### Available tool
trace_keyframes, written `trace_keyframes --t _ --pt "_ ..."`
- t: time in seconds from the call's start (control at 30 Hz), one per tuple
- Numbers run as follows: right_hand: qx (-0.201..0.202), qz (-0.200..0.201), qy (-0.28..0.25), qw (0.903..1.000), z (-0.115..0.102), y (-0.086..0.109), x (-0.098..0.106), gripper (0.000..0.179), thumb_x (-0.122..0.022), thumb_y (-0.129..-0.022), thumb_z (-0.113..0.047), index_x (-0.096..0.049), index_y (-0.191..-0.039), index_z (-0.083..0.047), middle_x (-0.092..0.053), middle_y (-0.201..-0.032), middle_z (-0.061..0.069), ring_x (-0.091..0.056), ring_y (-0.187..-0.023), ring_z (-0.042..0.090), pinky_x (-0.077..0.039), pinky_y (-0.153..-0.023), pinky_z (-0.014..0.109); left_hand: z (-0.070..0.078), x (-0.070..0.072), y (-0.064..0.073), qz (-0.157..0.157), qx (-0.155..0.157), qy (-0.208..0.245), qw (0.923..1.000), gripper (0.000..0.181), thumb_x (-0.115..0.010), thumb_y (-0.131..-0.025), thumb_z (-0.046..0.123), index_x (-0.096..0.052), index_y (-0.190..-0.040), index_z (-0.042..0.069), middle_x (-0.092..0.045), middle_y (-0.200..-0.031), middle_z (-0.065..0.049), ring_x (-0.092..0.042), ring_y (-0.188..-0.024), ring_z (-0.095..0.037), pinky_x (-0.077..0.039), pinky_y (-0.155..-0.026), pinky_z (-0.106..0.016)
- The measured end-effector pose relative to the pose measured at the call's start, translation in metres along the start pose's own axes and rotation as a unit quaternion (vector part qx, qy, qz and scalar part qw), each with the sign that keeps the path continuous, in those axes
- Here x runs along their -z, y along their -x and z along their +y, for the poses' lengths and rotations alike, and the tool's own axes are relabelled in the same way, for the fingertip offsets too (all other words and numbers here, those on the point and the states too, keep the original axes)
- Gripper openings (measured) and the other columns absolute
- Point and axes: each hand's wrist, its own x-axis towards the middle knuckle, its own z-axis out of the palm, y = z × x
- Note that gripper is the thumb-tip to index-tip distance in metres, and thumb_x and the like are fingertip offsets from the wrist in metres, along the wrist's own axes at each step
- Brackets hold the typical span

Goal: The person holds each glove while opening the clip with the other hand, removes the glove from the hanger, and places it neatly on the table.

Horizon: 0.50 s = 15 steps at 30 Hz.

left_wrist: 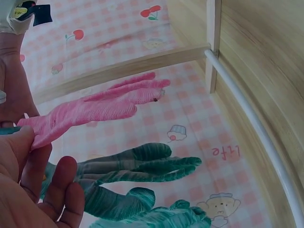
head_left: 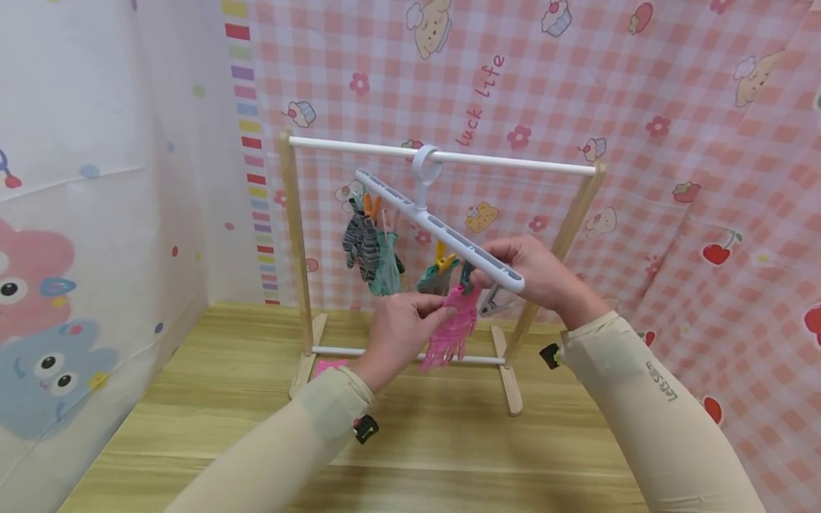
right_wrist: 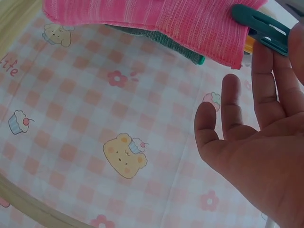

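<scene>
A pink knitted glove (head_left: 447, 331) hangs fingers-down below the near end of the pale hanger (head_left: 442, 231). My left hand (head_left: 404, 331) pinches its cuff between thumb and fingers, as the left wrist view also shows. A dark teal clothespin (right_wrist: 261, 28) bites the cuff edge in the right wrist view. My right hand (head_left: 532, 271) pinches that clothespin just under the hanger bar, its other fingers spread. Behind the pink glove hangs a grey-green glove (head_left: 436, 278) from a yellow clothespin (head_left: 442, 258).
On the hanger's far half hang a grey-black striped glove (head_left: 361, 242) by an orange clothespin (head_left: 371, 206) and a mint-green glove (head_left: 387, 267). The hanger hooks over the rack's white top rail (head_left: 513, 162). Something pink (head_left: 330, 366) lies on the wooden table (head_left: 410, 456).
</scene>
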Motion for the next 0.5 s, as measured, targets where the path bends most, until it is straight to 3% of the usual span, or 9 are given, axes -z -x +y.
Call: trace_keyframes --t 0.2,0.37,0.5 --pt "0.002 0.031 -0.016 0.9994 -0.0019 0.0002 -0.0035 0.021 -0.084 -0.092 -0.010 -0.081 -0.108 0.002 -0.078 -0.090 -0.006 -0.066 -0.089 0.017 -0.052 -0.081 0.032 0.0005 -0.0009 0.0007 0.007 -0.007 -0.009 0.9999 0.017 -0.084 -0.094 0.033 -0.088 -0.103 0.018 -0.084 -0.089 0.002 -0.052 -0.056 -0.004 -0.032 -0.048 -0.020" --pt "0.012 0.048 -0.028 0.9984 0.0001 -0.0022 -0.0055 0.026 -0.084 -0.092 -0.008 -0.080 -0.114 0.004 -0.078 -0.107 -0.008 -0.067 -0.112 0.018 -0.054 -0.091 0.031 0.0010 -0.0012 0.0012 0.009 -0.001 -0.009 0.9999 0.017 -0.084 -0.094 0.034 -0.088 -0.103 0.019 -0.084 -0.089 0.003 -0.055 -0.058 -0.003 -0.034 -0.048 -0.021" --pt "0.016 0.049 -0.034 0.9981 0.0014 -0.0026 -0.0062 0.026 -0.084 -0.092 -0.008 -0.079 -0.115 0.004 -0.078 -0.110 -0.005 -0.066 -0.113 0.020 -0.054 -0.092 0.032 0.0007 -0.0018 0.0017 0.010 0.002 -0.010 0.9999 0.017 -0.084 -0.094 0.033 -0.088 -0.102 0.019 -0.084 -0.089 0.003 -0.059 -0.062 -0.003 -0.036 -0.049 -0.020"
